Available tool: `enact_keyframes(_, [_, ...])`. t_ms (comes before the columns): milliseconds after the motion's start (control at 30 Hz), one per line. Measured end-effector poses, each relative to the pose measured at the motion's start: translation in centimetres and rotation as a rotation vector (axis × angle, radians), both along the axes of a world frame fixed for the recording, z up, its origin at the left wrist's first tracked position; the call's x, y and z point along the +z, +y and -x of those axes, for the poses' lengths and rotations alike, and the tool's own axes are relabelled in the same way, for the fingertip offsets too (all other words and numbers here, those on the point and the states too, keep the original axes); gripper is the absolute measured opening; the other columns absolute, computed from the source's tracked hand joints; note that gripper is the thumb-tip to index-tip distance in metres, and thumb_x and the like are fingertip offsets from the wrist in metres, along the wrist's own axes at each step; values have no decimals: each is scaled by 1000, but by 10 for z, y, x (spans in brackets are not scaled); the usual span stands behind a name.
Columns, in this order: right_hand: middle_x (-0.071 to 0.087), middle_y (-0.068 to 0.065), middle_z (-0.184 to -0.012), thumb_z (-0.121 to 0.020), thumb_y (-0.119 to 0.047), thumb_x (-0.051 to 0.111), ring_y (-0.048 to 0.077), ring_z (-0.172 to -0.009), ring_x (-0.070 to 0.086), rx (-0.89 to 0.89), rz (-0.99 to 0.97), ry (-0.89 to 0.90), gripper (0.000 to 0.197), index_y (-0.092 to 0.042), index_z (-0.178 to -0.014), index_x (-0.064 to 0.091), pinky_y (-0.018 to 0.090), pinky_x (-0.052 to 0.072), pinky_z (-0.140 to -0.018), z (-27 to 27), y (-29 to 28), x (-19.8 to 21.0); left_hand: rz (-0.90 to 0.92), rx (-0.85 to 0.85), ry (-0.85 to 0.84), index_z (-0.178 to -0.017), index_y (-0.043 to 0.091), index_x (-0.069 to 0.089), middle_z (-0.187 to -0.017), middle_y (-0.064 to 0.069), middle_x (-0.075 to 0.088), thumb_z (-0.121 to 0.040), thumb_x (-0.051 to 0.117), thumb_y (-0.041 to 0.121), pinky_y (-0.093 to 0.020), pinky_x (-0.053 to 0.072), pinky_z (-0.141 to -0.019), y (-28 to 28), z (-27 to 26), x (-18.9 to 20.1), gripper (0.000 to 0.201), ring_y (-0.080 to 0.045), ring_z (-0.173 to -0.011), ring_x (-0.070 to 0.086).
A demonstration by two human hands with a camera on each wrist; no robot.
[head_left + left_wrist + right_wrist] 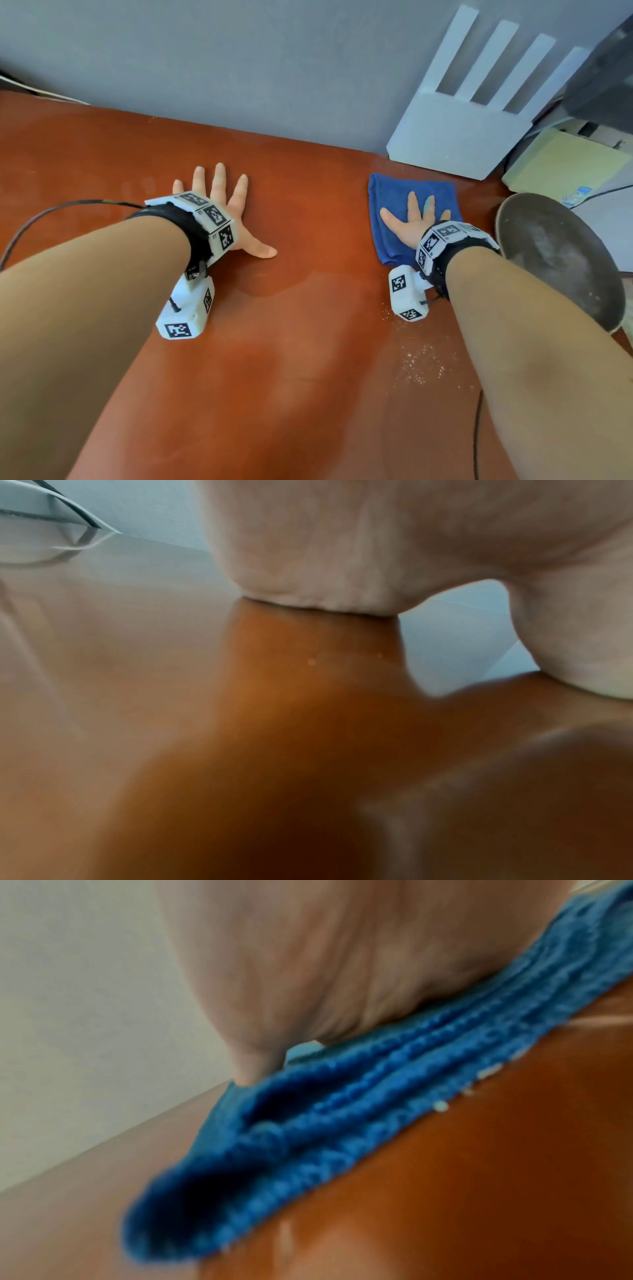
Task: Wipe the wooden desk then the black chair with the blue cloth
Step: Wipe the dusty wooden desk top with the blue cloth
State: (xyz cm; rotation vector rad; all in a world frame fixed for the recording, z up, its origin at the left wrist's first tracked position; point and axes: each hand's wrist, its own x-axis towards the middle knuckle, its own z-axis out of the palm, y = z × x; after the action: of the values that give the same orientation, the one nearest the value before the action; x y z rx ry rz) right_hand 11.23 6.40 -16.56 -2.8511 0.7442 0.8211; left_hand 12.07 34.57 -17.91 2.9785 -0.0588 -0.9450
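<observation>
A folded blue cloth [394, 205] lies flat on the reddish-brown wooden desk [308, 308] near its back right corner. My right hand [416, 217] presses on it, palm down, fingers spread and straight. In the right wrist view the heel of that hand [308, 974] sits on the blue cloth [325, 1137]. My left hand [222, 202] rests flat on the bare desk to the left, fingers splayed; the left wrist view shows its palm [325, 547] touching the desk [274, 737]. The black chair seat [561, 257], dusty and round, pokes in at the desk's right edge.
A white router [455, 137] with several antennas leans against the grey wall just behind the cloth. White crumbs [418, 366] are scattered on the desk in front of the cloth. A yellowish box [565, 168] lies off the desk at far right. A black cable [478, 428] runs along the desk front.
</observation>
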Motion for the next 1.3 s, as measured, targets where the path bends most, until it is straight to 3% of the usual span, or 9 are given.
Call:
enact_keyframes(100, [-21, 1, -155, -87, -71, 20, 37, -141, -17, 15, -5, 48, 79, -32, -147, -14, 54, -5, -114, 25, 10, -3, -3, -6, 1, -145, 29, -24, -152, -6, -32, -54, 56, 87, -55, -7, -112, -1, 1, 5, 134, -33, -141, -23])
enact_keyframes(200, [-27, -2, -153, -87, -72, 17, 35, -141, -20, 154, -8, 96, 77, -35, -146, -17, 57, -3, -112, 44, 29, -6, -21, -2, 6, -146, 28, -23, -152, -6, -30, -56, 57, 86, -55, -7, -113, -3, 4, 10, 133, -33, -141, -22])
enact_keyframes(333, [-28, -6, -153, -85, -74, 19, 32, -141, -22, 311, -20, 92, 78, -40, -145, -16, 56, -6, -113, 30, 29, -7, -32, -103, -58, -149, 21, -15, -155, -9, -22, -65, 61, 76, -55, -5, -114, -23, 3, 15, 126, -32, -142, -20])
enact_keyframes(433, [-25, -6, -154, -84, -76, 20, 31, -142, -19, 292, -15, 68, 79, -40, -145, -14, 56, -4, -113, 5, 12, -6, 54, -212, -71, -148, 26, -18, -156, -6, -21, -69, 55, 77, -53, -8, -114, -58, 6, 11, 118, -30, -142, -20])
enact_keyframes(567, [-18, -3, -156, -82, -77, 21, 34, -142, -16, 173, 10, 6, 82, -37, -147, -11, 56, -2, -114, -14, -18, -11, 30, -199, -19, -145, 31, -22, -152, -7, -30, -64, 48, 86, -56, -13, -110, -94, 12, 0, 121, -32, -140, -26])
enact_keyframes(767, [-20, -2, -156, -83, -77, 18, 34, -142, -17, 16, -4, 0, 80, -38, -146, -13, 55, -3, -114, 17, -33, -11, 23, -184, -1, -145, 33, -22, -151, -6, -33, -62, 49, 87, -57, -12, -110, -93, 10, 0, 122, -34, -139, -28])
enact_keyframes(933, [-28, -2, -153, -86, -73, 17, 35, -141, -20, 153, -4, 98, 78, -37, -145, -19, 60, -3, -111, 41, -9, -7, 18, -179, 17, -145, 32, -22, -151, -6, -33, -62, 50, 86, -57, -12, -110, -94, 10, 4, 123, -34, -139, -27])
enact_keyframes(1167, [-27, -9, -153, -83, -76, 25, 31, -141, -21, 309, -40, 49, 80, -41, -145, -14, 64, -1, -110, -6, -2, -6, 19, -168, 3, -145, 34, -22, -151, -4, -33, -61, 51, 86, -56, -14, -109, -95, 10, 0, 123, -33, -139, -28])
enact_keyframes(1300, [-24, -10, -154, -84, -73, 28, 30, -142, -20, 375, -40, 27, 83, -38, -146, -13, 70, 3, -106, -26, -3, -10, 10, -166, 21, -144, 34, -24, -150, -4, -35, -61, 50, 86, -56, -14, -109, -96, 9, 0, 123, -33, -138, -29])
